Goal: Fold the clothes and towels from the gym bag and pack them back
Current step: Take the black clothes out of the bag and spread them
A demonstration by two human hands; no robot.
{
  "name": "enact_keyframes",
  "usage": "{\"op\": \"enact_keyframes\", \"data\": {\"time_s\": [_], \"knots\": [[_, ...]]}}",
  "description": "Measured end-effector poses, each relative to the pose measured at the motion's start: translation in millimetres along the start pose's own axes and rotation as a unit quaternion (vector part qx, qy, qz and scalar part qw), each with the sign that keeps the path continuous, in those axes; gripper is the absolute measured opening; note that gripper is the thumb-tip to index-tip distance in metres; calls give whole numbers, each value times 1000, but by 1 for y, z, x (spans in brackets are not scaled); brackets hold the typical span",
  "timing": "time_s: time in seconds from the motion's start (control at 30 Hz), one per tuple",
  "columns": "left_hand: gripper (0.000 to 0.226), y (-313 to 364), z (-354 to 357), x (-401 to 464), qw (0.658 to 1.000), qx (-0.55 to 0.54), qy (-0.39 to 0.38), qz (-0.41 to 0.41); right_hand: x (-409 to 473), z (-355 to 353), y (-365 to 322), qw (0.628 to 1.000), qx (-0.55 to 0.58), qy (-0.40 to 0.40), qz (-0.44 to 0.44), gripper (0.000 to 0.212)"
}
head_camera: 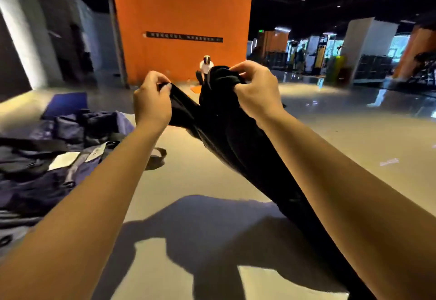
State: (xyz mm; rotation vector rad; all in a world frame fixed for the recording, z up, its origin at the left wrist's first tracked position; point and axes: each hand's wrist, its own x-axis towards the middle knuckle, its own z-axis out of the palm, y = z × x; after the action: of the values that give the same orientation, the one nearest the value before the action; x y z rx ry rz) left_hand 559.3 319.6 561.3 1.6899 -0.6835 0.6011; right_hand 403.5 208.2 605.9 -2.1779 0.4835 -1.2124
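Head view, near to far. In the lower half of the frame our two forearms reach forward over a pale floor, where their shadow falls at the bottom centre. At mid-frame we hold a black garment up in the air: the left hand pinches an edge of it between curled fingers and thumb, and the right hand grips a bunched portion, fingers curled round the cloth. From the right hand the garment hangs twisted, running down toward the lower right of the frame, where its end leaves the picture; we cannot tell what kind of garment it is. At the left edge lies the open bag, dark blue, with other cloth heaped near it, well apart from the garment. Farther off stand an orange wall at upper centre and a person crouched low before it. We judge the step in hand to be finding the edges before folding: to do it well, we should work each hand along to a matching corner, draw the hands apart until the twist falls out, then lay the cloth flat.
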Motion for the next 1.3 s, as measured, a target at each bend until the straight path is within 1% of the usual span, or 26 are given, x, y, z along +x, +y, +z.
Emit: {"op": "enact_keyframes", "data": {"time_s": [0.07,0.13,0.2,0.23,0.27,0.3,0.33,0.4,0.43,0.5,0.53,0.57,0.6,0.63,0.67,0.7,0.73,0.77,0.83,0.87,0.9,0.97,1.0,1.1,1.23,1.3], "knots": [[6,-44,-22,0,995,69,-51,-43,-19,40,-11,998,6,-49,-24,32],[6,-85,-41,-10,978,134,-133,-86,-45,74,-8,990,-5,-140,-22,34],[10,-118,-56,-29,950,182,-220,-126,-78,99,3,957,-35,-287,-8,40],[14,-132,-62,-39,937,198,-248,-143,-93,107,11,934,-45,-354,-10,45],[17,-140,-67,-47,929,215,-257,-155,-106,111,20,918,-51,-394,-11,49],[16,-146,-70,-54,928,224,-249,-164,-116,112,29,913,-52,-404,-4,50],[13,-143,-71,-60,932,224,-232,-167,-123,108,36,917,-48,-396,9,50],[15,-127,-62,-68,947,204,-200,-147,-128,93,49,931,-35,-362,26,43],[17,-114,-54,-73,954,182,-202,-127,-129,81,56,938,-41,-342,25,39],[22,-81,-33,-91,958,126,-248,-64,-132,50,70,956,-63,-286,24,35],[28,-66,-22,-103,953,106,-285,-14,-136,30,80,963,-89,-253,28,35],[37,-55,-11,-117,935,100,-338,35,-143,9,93,965,-132,-221,38,38],[48,-45,-2,-133,905,107,-405,79,-154,-13,106,959,-190,-200,61,46],[58,-41,6,-148,865,117,-475,108,-166,-34,119,944,-251,-192,95,57],[65,-38,13,-164,820,132,-544,119,-181,-52,129,923,-297,-201,139,71],[70,-38,18,-181,779,147,-597,120,-197,-65,140,902,-316,-227,185,85],[73,-41,22,-197,754,169,-622,130,-213,-73,148,884,-321,-262,218,99],[73,-44,26,-211,744,197,-620,154,-227,-76,156,865,-333,-297,229,110],[69,-51,32,-224,749,236,-590,188,-240,-69,165,835,-390,-322,216,120],[66,-55,35,-224,756,242,-577,192,-238,-63,167,828,-415,-312,211,120],[65,-59,39,-221,762,243,-568,193,-231,-57,171,826,-429,-300,208,115],[68,-68,46,-214,774,245,-553,189,-214,-45,183,829,-436,-294,190,88],[70,-72,50,-209,780,247,-545,181,-204,-39,190,834,-433,-295,176,81],[77,-90,63,-190,798,264,-522,146,-176,-17,211,849,-415,-302,129,79],[97,-121,72,-163,817,291,-484,116,-135,26,230,863,-389,-308,92,71],[97,-138,73,-148,826,302,-468,89,-118,54,233,872,-375,-306,75,70]]}}
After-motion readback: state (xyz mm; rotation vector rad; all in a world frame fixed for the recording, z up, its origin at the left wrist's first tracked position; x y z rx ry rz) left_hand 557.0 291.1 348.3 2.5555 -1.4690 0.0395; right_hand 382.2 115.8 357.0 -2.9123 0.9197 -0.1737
